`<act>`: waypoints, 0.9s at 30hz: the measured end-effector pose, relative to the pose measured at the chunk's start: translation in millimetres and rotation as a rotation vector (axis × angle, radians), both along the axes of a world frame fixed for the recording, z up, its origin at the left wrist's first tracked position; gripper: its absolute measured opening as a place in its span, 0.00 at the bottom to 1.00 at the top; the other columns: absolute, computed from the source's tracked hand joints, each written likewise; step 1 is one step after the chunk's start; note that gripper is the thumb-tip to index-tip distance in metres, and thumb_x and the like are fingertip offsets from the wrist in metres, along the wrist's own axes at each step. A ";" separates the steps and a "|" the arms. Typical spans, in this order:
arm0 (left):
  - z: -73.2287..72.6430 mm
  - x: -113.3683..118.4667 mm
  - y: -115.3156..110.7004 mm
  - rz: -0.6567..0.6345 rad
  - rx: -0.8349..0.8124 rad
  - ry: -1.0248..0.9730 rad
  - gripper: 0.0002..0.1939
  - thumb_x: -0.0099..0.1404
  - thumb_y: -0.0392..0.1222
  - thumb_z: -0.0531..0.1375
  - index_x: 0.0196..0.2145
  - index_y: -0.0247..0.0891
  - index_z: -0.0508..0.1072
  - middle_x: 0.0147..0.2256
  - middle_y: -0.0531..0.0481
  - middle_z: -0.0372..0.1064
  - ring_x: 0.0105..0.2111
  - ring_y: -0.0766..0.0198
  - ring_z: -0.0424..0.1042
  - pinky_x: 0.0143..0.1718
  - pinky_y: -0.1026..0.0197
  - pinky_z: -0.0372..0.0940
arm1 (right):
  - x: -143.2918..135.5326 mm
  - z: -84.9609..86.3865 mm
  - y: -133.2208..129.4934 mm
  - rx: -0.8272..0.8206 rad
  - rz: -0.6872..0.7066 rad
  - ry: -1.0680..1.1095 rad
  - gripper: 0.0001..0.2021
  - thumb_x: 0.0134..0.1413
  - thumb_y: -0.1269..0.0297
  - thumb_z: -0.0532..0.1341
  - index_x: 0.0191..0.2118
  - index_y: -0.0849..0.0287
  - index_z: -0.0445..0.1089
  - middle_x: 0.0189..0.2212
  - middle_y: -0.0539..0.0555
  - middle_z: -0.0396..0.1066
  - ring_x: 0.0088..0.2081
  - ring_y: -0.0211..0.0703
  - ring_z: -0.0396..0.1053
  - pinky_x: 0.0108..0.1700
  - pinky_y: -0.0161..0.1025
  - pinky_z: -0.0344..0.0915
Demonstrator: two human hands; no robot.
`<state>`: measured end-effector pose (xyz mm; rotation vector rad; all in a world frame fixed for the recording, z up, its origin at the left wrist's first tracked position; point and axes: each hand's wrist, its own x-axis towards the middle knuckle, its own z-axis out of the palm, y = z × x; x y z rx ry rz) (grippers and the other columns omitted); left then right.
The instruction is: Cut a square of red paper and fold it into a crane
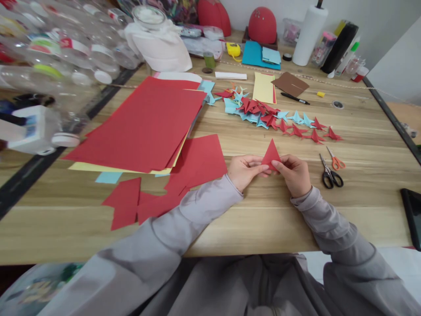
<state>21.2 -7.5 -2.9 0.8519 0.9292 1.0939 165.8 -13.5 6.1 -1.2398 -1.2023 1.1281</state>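
Red paper triangle (271,154) sits pinched between thumb and fingers of the left hand (245,171) and right hand (296,174), over the counter (253,232). Creasing seems under way; the next move likely calls for aligned edges. Folded figures (270,120) lie beyond.

The left hand (246,171) and right hand (295,174) covered lower parts of the red paper triangle (271,153). The left sleeve (204,204) hid part of the red scraps (126,202). A black device (412,213) was cut off at right; plastic bottles (74,57), cropped at left, bore labels (70,43) blurred beyond reading.
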 end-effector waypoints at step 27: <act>-3.7 -0.4 1.6 -0.015 -0.021 -0.069 0.24 0.36 0.36 0.72 0.34 0.30 0.75 0.29 0.45 0.77 0.28 0.60 0.76 0.31 0.59 0.72 | 1.7 -1.4 1.5 0.014 -0.018 0.034 0.11 0.37 0.58 0.69 0.24 0.59 0.71 0.18 0.47 0.71 0.19 0.33 0.64 0.23 0.33 0.65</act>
